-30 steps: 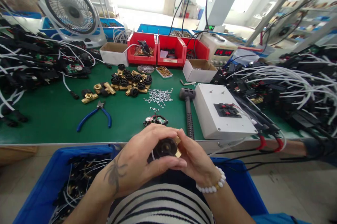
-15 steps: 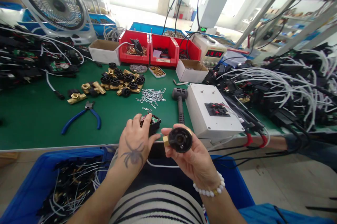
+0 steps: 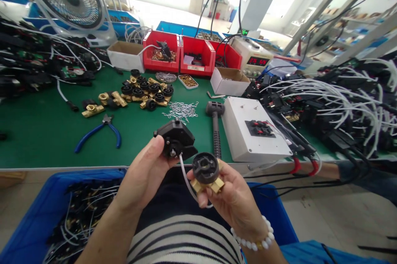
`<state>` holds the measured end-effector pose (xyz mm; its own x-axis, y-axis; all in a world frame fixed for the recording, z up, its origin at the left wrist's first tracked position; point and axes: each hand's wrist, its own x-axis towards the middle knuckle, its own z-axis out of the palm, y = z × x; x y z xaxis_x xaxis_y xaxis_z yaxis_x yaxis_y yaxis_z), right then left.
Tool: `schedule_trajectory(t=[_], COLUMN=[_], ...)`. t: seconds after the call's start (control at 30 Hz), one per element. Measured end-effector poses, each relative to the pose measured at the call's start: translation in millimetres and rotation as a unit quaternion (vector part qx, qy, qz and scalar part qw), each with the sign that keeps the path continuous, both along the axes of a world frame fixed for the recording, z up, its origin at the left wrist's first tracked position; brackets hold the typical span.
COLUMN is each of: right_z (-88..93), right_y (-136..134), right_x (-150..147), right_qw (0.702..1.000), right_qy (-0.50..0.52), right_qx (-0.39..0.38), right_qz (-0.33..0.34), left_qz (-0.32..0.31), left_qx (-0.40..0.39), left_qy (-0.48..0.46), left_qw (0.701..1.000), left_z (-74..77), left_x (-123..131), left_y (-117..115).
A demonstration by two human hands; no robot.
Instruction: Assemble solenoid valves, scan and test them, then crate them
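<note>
My left hand [image 3: 149,169] grips a black actuator housing [image 3: 175,136], tilted so its underside with a small metal shaft faces me. A white cable [image 3: 185,175] runs down from the housing toward my other hand. In my right hand [image 3: 229,187] is a brass valve [image 3: 207,184] with a round black mount [image 3: 205,167] on top, turned up toward me. Housing and valve are close together but apart. Just beyond them lie a black hammer [image 3: 215,125] and a pile of metal clip pins [image 3: 181,110].
Blue-handled cutters [image 3: 102,129] and more brass valves [image 3: 145,92] lie on the green table [image 3: 58,140]. A grey switch box [image 3: 248,148] stands right, beside heaped cabled units [image 3: 328,103]. Red bins [image 3: 161,63] line the back. A blue crate [image 3: 46,198] sits below the edge.
My left hand has lifted the black housing off the table edge and turned its underside toward me. My right hand has tipped the valve, so its brass body now shows below the black mount.
</note>
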<state>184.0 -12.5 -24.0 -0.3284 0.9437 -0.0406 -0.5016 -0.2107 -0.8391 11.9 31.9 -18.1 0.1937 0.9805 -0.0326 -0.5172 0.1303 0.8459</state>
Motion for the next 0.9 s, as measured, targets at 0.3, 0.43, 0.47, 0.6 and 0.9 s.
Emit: schedule_trajectory(t=[0.3,0.43,0.47,0.6,0.9], right_z=[-9.9,-7.9,-7.3,-6.3,-0.3], right_y=[-3,-5,-5,-5,-9], right_x=[-4,-4,-4,-4,-5], right_qw=[0.997,0.998,0.998,0.996,0.997], right_qy=[0.057,0.044,0.039,0.055,0.060], right_qx=[0.011,0.023,0.029,0.041,0.005], right_qz=[0.049,0.043,0.039,0.049,0.053], left_qz=[0.073,0.101,0.105,0.099,0.082], left_qx=[0.007,0.007,0.009,-0.007,-0.039], left_qy=[0.031,0.010,0.004,-0.034,-0.061], left_qw=[0.997,0.995,0.994,0.994,0.994], left_z=[7.7,11.4,12.4,17.1,22.4], left_x=[-6,-6,-5,-1,1], left_y=[-15,-18,-18,-19,-21])
